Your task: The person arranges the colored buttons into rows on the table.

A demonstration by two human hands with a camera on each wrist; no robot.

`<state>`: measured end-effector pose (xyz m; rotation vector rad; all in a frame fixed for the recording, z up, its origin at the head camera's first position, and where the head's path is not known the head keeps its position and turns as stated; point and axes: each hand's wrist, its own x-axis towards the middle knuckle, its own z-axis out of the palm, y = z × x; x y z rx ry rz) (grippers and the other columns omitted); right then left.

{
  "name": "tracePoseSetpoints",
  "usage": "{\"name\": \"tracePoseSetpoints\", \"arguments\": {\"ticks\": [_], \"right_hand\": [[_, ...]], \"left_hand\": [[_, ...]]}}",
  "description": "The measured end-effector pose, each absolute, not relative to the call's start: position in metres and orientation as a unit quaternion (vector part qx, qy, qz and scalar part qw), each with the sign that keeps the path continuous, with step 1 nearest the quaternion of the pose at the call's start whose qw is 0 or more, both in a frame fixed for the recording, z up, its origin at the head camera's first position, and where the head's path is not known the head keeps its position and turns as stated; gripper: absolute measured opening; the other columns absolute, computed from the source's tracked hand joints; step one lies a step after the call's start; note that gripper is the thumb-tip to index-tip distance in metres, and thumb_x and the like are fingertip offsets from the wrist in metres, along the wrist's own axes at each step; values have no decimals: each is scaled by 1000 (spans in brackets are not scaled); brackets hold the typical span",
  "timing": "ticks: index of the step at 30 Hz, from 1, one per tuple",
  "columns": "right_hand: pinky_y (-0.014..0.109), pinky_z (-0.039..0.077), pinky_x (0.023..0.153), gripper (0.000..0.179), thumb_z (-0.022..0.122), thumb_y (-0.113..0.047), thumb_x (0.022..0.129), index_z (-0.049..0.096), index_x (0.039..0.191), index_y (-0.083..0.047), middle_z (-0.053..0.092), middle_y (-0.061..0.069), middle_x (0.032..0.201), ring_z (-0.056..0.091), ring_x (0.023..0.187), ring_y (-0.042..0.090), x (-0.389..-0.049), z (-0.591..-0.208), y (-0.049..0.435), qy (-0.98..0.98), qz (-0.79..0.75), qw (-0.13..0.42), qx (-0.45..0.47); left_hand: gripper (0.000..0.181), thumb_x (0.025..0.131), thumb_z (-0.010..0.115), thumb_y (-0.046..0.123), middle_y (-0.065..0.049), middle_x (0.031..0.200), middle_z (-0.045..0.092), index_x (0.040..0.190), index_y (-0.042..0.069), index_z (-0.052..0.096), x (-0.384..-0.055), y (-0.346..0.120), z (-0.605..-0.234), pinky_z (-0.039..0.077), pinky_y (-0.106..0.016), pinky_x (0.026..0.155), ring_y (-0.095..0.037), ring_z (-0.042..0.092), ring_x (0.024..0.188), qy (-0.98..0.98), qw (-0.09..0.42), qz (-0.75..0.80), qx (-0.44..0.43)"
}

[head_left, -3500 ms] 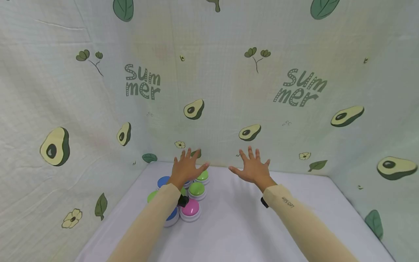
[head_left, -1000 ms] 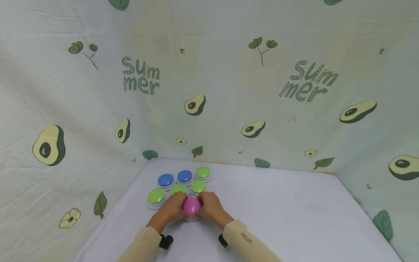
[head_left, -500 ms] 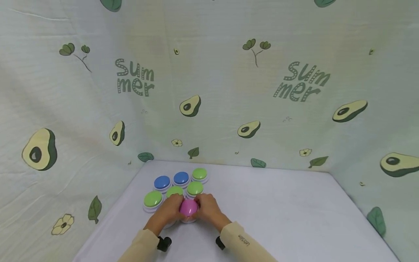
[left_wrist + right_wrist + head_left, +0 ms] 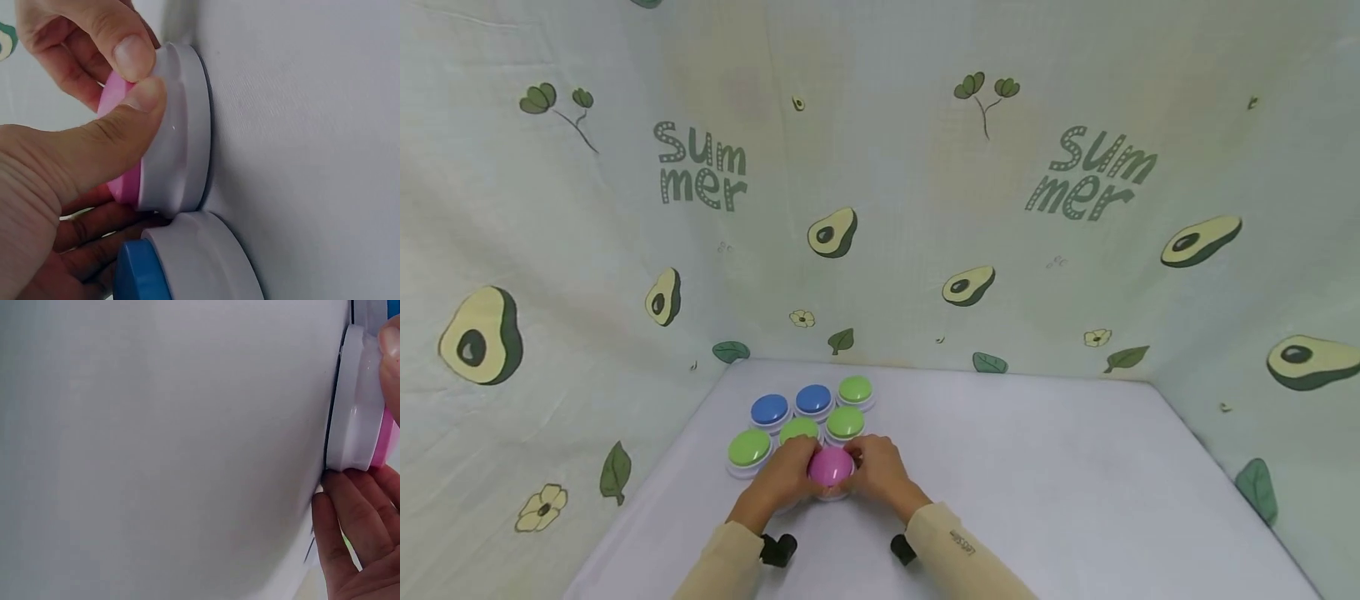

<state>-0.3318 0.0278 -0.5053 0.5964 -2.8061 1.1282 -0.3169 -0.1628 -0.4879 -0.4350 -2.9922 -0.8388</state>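
Note:
A round push button with a pink dome (image 4: 831,467) and a white base stands on the table, nearest me at the front of a cluster. My left hand (image 4: 785,475) grips it from the left, and my right hand (image 4: 882,473) grips it from the right. In the left wrist view both thumbs lie against its white base (image 4: 175,144), their tips close together. Fingers of the right hand (image 4: 359,519) curl behind the base in the right wrist view. A blue push button (image 4: 140,272) sits beside it under my left hand, mostly hidden in the head view.
Behind stand two blue push buttons, the left one (image 4: 770,409) and the right one (image 4: 813,399), among several green push buttons (image 4: 749,447). The white table (image 4: 1037,475) extends to the right. A printed curtain (image 4: 895,183) rises behind and along both sides.
Both hands, earlier raised with fingers spread over the table, have come down and together around the pink push button. Over the last second they stay there, while the head view shifts slightly.

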Motion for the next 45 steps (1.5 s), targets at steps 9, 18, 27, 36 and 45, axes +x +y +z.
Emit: {"name": "tracePoseSetpoints", "arguments": {"ticks": [9, 18, 27, 36, 45], "right_hand": [[36, 61, 85, 58, 103, -22, 65, 77, 113, -3, 77, 6, 104, 70, 97, 24, -331, -503, 34, -898, 404, 14, 175], [32, 63, 82, 49, 100, -16, 69, 79, 111, -1, 79, 7, 100, 75, 91, 20, -330, -505, 49, -885, 423, 39, 192], [39, 63, 89, 52, 99, -21, 72, 77, 114, 0, 79, 9, 105, 75, 99, 23, -329, -500, 75, -887, 431, 26, 165], [44, 62, 94, 51, 94, -14, 79, 73, 121, 3, 77, 17, 116, 74, 109, 31, -339, -492, 109, -882, 447, 18, 147], [47, 61, 95, 53, 94, -13, 78, 71, 123, 7, 75, 21, 118, 73, 112, 35, -350, -484, 139, -886, 449, 43, 107]], "left_hand": [[49, 69, 100, 13, -4, 95, 61, 104, 4, 67, -323, -155, -482, 59, -45, 87, -20, 58, 90, -955, 8, -256, -153], [53, 74, 97, 11, -7, 107, 65, 117, 2, 69, -322, -146, -482, 59, -50, 95, -25, 62, 102, -945, 21, -281, -166], [63, 77, 94, 12, -12, 119, 66, 133, -2, 66, -325, -126, -488, 56, -54, 102, -33, 63, 116, -925, 15, -338, -172], [62, 75, 97, 16, -12, 114, 67, 126, -4, 67, -335, -98, -499, 60, -46, 95, -29, 65, 108, -898, 73, -404, -156], [56, 76, 94, 6, -18, 117, 68, 124, -6, 68, -353, -57, -503, 62, -40, 93, -35, 67, 113, -864, 102, -476, -129]]}}
